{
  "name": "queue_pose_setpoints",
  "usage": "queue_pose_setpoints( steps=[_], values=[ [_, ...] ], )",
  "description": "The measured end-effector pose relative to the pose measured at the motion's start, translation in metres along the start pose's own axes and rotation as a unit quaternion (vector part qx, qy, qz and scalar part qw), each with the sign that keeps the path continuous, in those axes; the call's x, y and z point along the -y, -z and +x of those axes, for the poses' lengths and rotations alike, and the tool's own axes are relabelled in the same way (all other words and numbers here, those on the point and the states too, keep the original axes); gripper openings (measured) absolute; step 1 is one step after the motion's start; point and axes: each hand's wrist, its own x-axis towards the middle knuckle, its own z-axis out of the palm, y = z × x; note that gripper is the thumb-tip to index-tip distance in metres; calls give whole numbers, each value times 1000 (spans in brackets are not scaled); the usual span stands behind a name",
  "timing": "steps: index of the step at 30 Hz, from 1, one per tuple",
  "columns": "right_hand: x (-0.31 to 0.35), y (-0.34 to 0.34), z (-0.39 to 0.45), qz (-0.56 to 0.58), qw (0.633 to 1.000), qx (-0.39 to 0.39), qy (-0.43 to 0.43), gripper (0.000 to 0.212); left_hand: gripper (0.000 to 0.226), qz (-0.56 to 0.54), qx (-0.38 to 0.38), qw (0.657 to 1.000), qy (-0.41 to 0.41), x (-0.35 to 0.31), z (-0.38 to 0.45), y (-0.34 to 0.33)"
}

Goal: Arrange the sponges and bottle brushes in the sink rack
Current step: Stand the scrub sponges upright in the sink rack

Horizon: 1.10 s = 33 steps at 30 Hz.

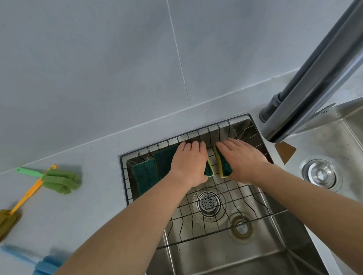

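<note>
A black wire sink rack [238, 195] sits over the steel sink. Two green-topped sponges [146, 177] [165, 162] lean side by side at its left end. My left hand [189, 163] rests on a third green-and-yellow sponge [209, 169] standing on edge. My right hand [243, 159] holds a fourth sponge [225, 166] upright just to the right of it. On the counter to the left lie a green bottle brush [58, 179], an orange-handled olive brush [4, 222] and a blue brush [42, 268].
A thick grey faucet arm [320, 67] crosses overhead at the right. A second steel basin with a drain [321, 174] lies to the right. The sink's own strainer [207, 202] shows under the rack. A tiled wall rises behind.
</note>
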Motion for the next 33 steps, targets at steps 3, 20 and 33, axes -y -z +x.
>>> queue_pose_setpoints(
  steps=[3,20,33],
  values=[
    [7,4,4,8,1000,-13,7,87,93,3,-12,1000,-7,4,-1,-1],
    [15,16,6,-7,1000,-16,17,88,85,-70,-47,996,-26,5,-14,20],
    [44,57,-7,27,996,-41,78,90,55,-186,-51,974,114,61,-93,22]
  ],
)
